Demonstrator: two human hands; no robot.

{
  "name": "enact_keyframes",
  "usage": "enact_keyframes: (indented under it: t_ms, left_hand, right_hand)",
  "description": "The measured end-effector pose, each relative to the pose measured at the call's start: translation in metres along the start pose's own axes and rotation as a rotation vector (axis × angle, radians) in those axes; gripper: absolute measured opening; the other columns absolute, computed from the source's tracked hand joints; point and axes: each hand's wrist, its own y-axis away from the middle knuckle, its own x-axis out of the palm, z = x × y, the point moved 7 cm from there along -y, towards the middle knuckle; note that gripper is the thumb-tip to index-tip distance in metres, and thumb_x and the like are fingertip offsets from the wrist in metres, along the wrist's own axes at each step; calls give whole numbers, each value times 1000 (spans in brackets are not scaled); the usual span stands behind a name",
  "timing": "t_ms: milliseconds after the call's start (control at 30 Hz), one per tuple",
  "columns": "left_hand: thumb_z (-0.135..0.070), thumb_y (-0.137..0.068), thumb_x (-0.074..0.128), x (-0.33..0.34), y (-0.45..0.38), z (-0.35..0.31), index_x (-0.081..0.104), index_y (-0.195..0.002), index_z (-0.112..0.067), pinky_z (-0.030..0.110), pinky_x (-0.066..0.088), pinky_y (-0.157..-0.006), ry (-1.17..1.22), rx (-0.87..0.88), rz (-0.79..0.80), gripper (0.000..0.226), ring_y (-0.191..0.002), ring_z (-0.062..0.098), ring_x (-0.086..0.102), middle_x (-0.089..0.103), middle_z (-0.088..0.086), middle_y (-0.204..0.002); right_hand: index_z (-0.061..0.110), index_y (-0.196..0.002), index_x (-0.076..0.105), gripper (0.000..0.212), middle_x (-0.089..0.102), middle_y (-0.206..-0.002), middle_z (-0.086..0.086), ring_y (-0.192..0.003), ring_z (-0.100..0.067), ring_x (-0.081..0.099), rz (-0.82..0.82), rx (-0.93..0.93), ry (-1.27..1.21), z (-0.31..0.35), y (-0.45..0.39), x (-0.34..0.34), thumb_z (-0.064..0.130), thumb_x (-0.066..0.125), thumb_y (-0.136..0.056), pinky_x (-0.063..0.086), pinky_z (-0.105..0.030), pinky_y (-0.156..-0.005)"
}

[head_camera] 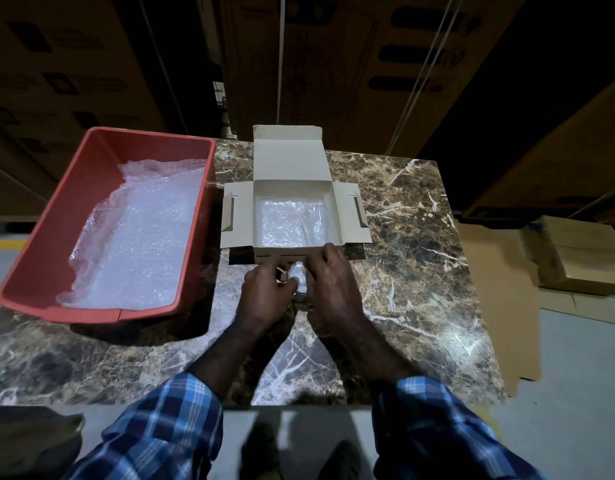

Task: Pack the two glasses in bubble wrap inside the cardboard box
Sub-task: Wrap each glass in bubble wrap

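An open cardboard box (292,161) stands at the middle of the marble table, its lid up and side flaps spread. Bubble wrap (288,223) lines its floor, with something wrapped lying at its right side. Just in front of the box, my left hand (264,292) and my right hand (330,282) both hold a small glass (298,277) between them. The glass shows only as a clear, shiny patch between the fingers; whether it is wrapped I cannot tell.
A red plastic bin (57,237) holding loose bubble wrap (136,244) sits on the table's left. The marble table (420,254) ends at the right, beyond which flat cardboard (500,306) and boxes lie on the floor. Stacked cartons stand behind.
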Motion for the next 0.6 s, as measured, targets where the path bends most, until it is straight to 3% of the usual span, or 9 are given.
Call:
enact_keyframes:
  t_ms: [100,233,333,400,600]
  left_hand:
    - [-24,-87,72,2,0,5,64,-93,-17,27,49,-63,3,-37,19,12,-67,12,65,67,-3,-68]
    - [-26,-92,68,8,3,9,60,-96,-21,24,39,-57,29,-98,35,11,-60,4,58,63,-4,-60]
    - [-25,-93,67,11,3,11,60,-99,-17,17,38,-52,66,-125,35,12,-59,9,60,65,1,-63]
    - [-25,-93,67,11,2,11,60,-98,-16,22,39,-54,50,-115,39,12,-61,11,61,66,2,-64]
    - [-21,-90,67,12,-3,11,57,-94,-15,26,39,-54,35,-115,71,12,-56,14,57,62,1,-60]
  right_hand:
    - [14,-108,67,18,57,-103,-8,-94,-26,53,44,-23,14,-5,2,2,13,61,-91,50,-38,-72]
    - [15,-110,74,28,61,-114,-19,-106,-37,57,130,15,88,-11,2,7,13,73,-82,54,-49,-85]
    - [31,-131,65,37,48,-134,-14,-123,-30,45,250,96,149,-16,8,11,27,60,-94,44,-50,-101]
    - [37,-138,57,40,38,-146,-12,-133,-28,35,307,133,147,-21,11,13,34,51,-99,36,-50,-110]
    - [28,-135,61,39,39,-141,-8,-130,-25,36,403,173,107,-20,2,12,37,50,-98,33,-52,-110]
